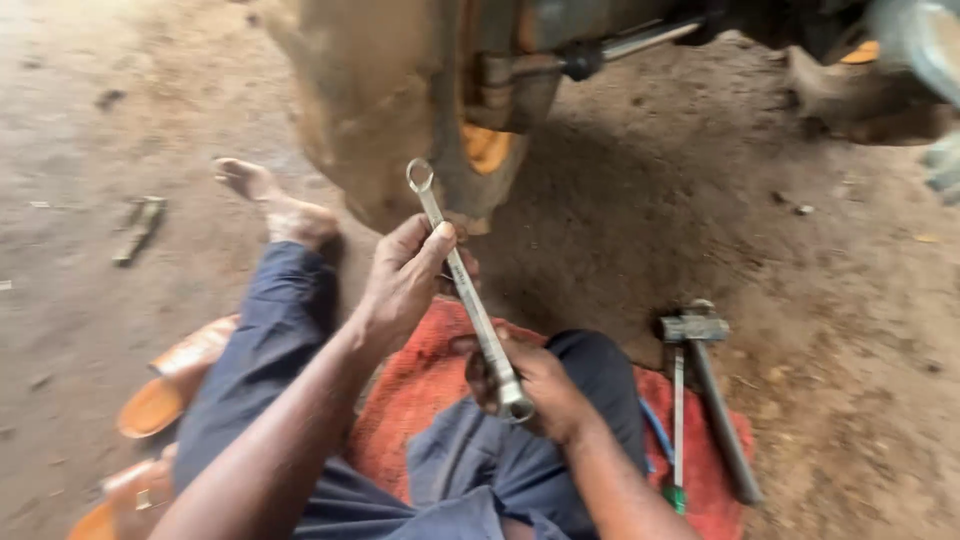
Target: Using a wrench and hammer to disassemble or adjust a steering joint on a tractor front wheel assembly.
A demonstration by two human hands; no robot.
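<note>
Seated on the dirt floor [850, 330], I hold a long silver ring spanner [466, 290] in both hands, slanted from upper left to lower right above my lap. My left hand [405, 280] is wrapped around the upper part of the shaft, thumb laid along the metal, with the top ring end standing free above my fingers. My right hand [535, 385] is closed around the lower end, where the second ring shows just past my knuckles.

Directly beyond the spanner hangs the mud-caked underside of a vehicle [390, 90], brown and rusty, with a patch of orange paint showing and a bright metal rod [640, 40] running off toward the top right; it fills the upper middle of the view and blocks what lies behind it.

A red cloth [420, 390] is spread on the floor under my legs, which are in blue trousers [270, 340]; my bare left foot [275, 205] stretches out toward the vehicle. On the right edge of the cloth lies a hammer [715, 390] with a dark handle, its head resting on the dirt, and just beside it a thin screwdriver [677, 430] with a green grip. Orange sandals [165, 390] sit at the lower left, and a small dark piece of metal [138, 230] lies well apart near the left edge.
</note>
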